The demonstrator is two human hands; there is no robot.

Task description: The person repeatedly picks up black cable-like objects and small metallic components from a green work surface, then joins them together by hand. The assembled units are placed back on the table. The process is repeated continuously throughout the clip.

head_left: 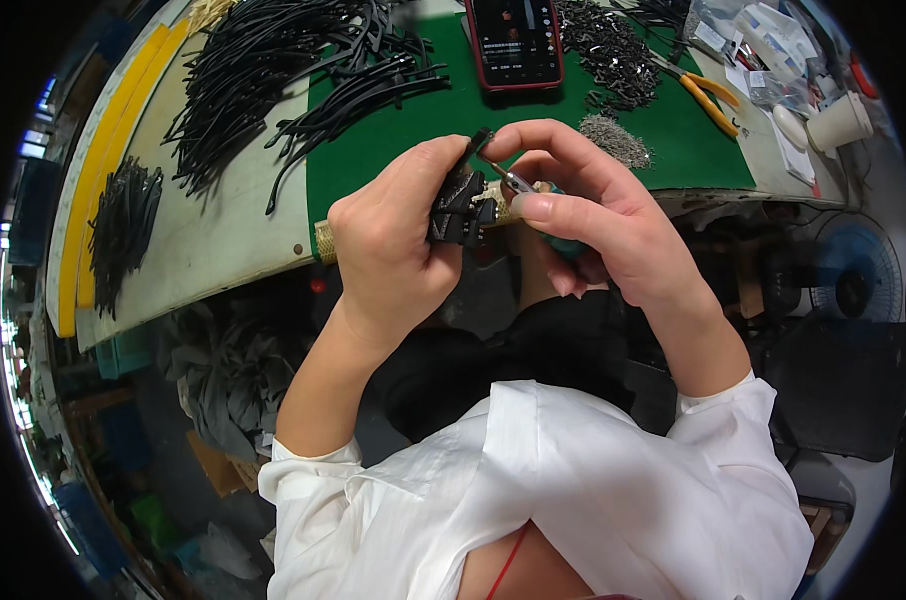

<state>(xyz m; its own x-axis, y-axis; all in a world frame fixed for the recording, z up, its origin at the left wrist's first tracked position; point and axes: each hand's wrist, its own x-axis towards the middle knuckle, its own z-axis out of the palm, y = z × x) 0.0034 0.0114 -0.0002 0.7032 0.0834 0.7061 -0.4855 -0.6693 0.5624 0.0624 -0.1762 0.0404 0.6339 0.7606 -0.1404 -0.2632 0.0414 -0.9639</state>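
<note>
- The left hand (pixel 393 240) is curled tight around a small bundle of black plastic parts (pixel 461 205); the bundle sits in the crook of its fingers and thumb, jutting out on the side that faces the right hand.
- The right hand (pixel 593 215) is closed narrow, thumb and forefinger pinching a thin metal-tipped tool (pixel 511 180) whose tip meets the top of the black plastic parts. Its teal handle shows under the palm.
- Both hands are held together just off the near edge of the green mat (pixel 533 130), so the black plastic parts hang between the mat's front edge and the person's chest.
- On the green mat, straight beyond the hands, lies a phone in a red case (pixel 513 42), screen lit.
- To the right of the phone on the mat lie a heap of small dark metal pieces (pixel 608 50) and, nearer the hands, a little mound of grey screws (pixel 615 138).
- Orange-handled pliers (pixel 708 95) lie at the mat's right edge, and a white cup (pixel 841 122) stands beyond them, off the mat.
- Across the mat's left edge sprawls a large pile of black strips (pixel 273 70); a smaller black pile (pixel 123 220) lies well to the left of the mat, beside a yellow band (pixel 103 150) along the table's edge.
</note>
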